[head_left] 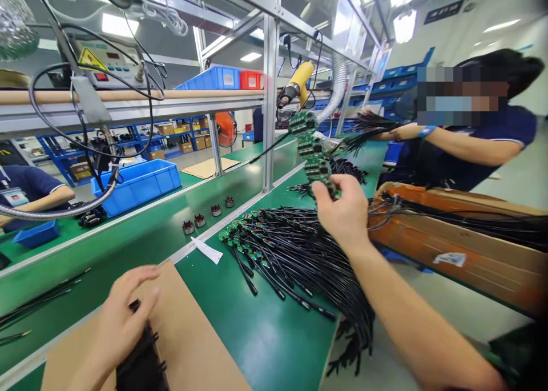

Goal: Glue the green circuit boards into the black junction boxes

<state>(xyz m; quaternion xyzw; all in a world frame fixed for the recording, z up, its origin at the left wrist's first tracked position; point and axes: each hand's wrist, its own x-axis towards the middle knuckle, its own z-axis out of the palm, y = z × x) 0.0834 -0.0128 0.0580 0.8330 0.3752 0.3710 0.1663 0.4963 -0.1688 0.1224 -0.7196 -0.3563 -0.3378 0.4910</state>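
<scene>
My right hand (pixel 345 211) pinches the lower end of a strip of green circuit boards (pixel 315 165), held upright above the bench. Beneath and beside it lies a large bundle of black cables (pixel 308 254), with small green boards at their left ends. My left hand (pixel 128 311) is over a black plastic piece with small side prongs (pixel 141 359), its thumb and fingers apart. Part of that piece is hidden by the hand, and it lies on a cardboard sheet (pixel 194 334). Several small round dark components (pixel 199 220) stand in a row beyond the cables.
A cardboard box of black cables (pixel 454 260) stands at the right. Behind it, a co-worker (pixel 475 134) holds black cables. A metal frame post (pixel 269 94), a yellow heat gun (pixel 297 84) and a blue bin (pixel 139 188) are farther back. A white paper strip (pixel 208 250) lies on the bench.
</scene>
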